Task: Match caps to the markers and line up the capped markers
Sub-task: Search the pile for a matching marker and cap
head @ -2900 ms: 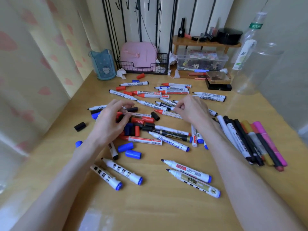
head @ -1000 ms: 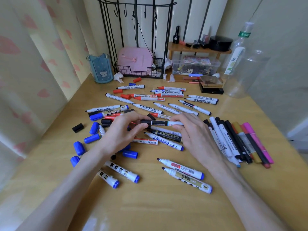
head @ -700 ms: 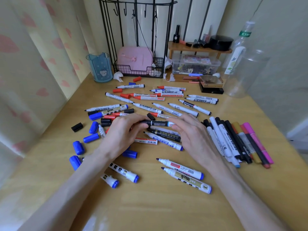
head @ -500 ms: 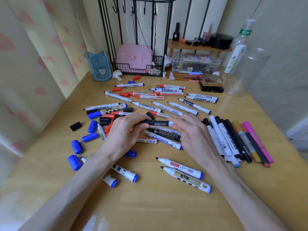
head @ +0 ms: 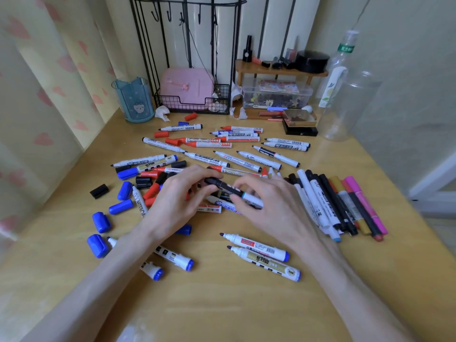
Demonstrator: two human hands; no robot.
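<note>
My one camera sat on my head, a wide-angle lens that looked forward and down over the wooden desk (head: 234,304). It was near: my forearms filled the frame's bottom from 7 and 5 o'clock, and my left hand (head: 177,201) and right hand (head: 271,206) held a black-capped marker (head: 223,185) at centre. The black wire rack (head: 223,97) stood at 12 o'clock, the curtain (head: 37,107) at 9, the clear bottle (head: 345,99) at 2.

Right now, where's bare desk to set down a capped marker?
Bare desk lies along the near edge below the two blue-ended markers, and between the capped row and the clear bottle. The centre pile is crowded.
</note>
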